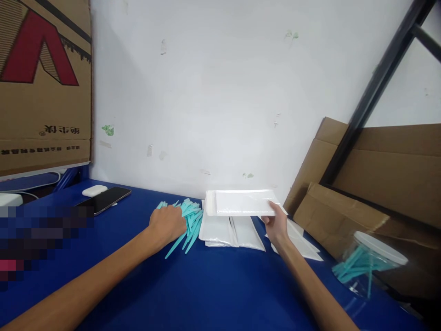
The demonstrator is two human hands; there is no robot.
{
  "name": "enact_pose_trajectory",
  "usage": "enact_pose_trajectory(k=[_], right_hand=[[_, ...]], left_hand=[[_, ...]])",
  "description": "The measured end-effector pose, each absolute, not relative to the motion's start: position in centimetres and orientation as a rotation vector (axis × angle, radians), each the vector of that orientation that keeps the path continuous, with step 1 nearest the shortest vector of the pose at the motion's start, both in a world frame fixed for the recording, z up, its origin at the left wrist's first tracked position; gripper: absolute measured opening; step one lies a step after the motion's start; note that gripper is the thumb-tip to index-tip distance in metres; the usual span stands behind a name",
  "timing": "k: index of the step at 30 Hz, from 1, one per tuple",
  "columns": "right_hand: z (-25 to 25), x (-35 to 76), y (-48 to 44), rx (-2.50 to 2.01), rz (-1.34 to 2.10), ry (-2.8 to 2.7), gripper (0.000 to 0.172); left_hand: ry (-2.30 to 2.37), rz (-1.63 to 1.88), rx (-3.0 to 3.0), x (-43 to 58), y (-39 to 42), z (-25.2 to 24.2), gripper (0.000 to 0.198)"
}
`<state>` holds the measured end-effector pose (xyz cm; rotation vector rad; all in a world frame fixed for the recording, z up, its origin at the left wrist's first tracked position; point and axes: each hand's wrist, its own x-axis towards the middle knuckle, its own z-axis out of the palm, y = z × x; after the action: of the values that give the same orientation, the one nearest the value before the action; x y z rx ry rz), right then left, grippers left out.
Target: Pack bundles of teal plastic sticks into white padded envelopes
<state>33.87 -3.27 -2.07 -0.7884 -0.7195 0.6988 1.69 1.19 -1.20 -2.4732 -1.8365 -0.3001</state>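
Note:
My left hand [168,224] is curled over the left side of a loose pile of slim teal plastic sticks [193,216] with tapered ends. Its fingertips are hidden behind the knuckles, so what they grip cannot be seen. Between thumb and fingers, my right hand [276,224] pinches the right end of a white padded envelope [241,202]. That envelope is held level above a stack of similar white envelopes [220,232] on the blue table. More white envelopes [303,243] lie fanned out behind and right of my right wrist.
A clear jar [367,266] with a white lid holds more teal sticks at the right. Cardboard [344,216] and a black metal post [374,92] stand behind it. At left are a phone [110,200], a white case [94,191] and a large carton [44,105]. A wall closes the back.

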Motion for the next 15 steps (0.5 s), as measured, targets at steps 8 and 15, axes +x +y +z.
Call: enact_pose_trajectory(k=[8, 15], right_hand=[[-2.33, 33.2, -3.26, -0.843, 0.731, -0.733, 0.02], [-2.32, 33.04, -3.45, -0.832, 0.747, -0.729, 0.019]], left_hand=[[-1.753, -0.262, -2.502, 1.8, 0.68, -0.96, 0.047], [-1.707, -0.282, -2.523, 2.07, 0.29, -0.87, 0.06]])
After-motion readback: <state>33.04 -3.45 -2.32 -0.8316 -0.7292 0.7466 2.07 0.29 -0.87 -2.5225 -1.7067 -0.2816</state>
